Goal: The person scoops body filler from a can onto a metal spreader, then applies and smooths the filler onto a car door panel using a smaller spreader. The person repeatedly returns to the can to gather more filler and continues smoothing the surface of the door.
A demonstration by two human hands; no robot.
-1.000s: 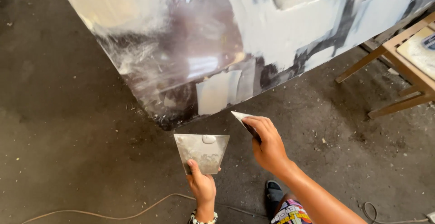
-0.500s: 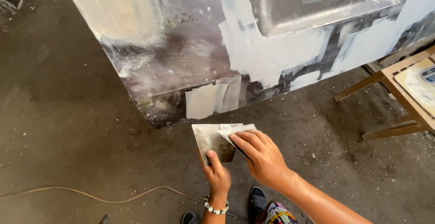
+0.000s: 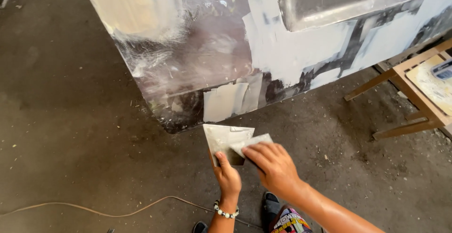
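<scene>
A wide metal filler blade was held low in front of the body panel, its flat face turned up and its narrow lower end taken in the left hand, whose grip was closed round that end with the thumb laid on the face. A second, smaller spreader lay across it, pressed down under the fingers of the right hand, so that the two blades were touching; that grip was likewise clamped on its tool. Both blades were judged to be thin, light and springy sheet, stiff along the edge but liable to flex under pressure, with sharp corners and a smeared, probably slippery face; the narrow end away from the working edge was judged the safest place to be gripped. The panel above was seen to be glossy and dark, patched with pale grey filler in broad squared strokes, one patch lying just above the blades near the lower edge. To the right a wooden stool frame was seen, serving as a small counter; on it lay a pale, stained board, and a small bluish rectangular package at the picture's edge, too cropped to be told further. No label or sign could be made out. A thin cable ran across the concrete floor.
</scene>
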